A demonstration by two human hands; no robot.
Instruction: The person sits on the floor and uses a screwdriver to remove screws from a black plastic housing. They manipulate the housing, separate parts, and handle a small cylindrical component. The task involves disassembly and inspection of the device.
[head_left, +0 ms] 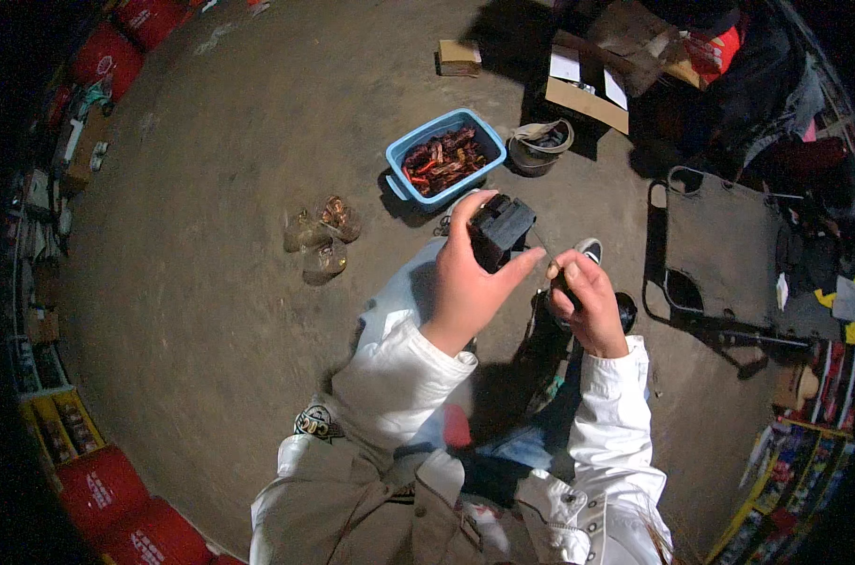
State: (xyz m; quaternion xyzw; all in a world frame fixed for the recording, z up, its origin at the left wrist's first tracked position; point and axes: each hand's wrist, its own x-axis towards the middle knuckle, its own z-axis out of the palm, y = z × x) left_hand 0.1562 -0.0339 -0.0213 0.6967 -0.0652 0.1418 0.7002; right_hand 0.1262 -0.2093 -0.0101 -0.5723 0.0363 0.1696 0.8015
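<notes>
My left hand (472,279) grips a small black block-shaped part (501,229), held up over my knees with fingers wrapped round its top and side. My right hand (588,301) is closed on a thin dark tool or piece (563,282) just right of the block, its tip pointing toward the block. Both sleeves are white. What the right hand holds is mostly hidden by the fingers.
A blue plastic tub (443,155) of reddish-brown metal parts sits on the bare ground ahead, a dark bowl (540,148) beside it. Clear sandals (320,234) lie to the left. Cardboard boxes (586,89) and a folding cot (719,254) stand at right; red crates (117,508) line the left edge.
</notes>
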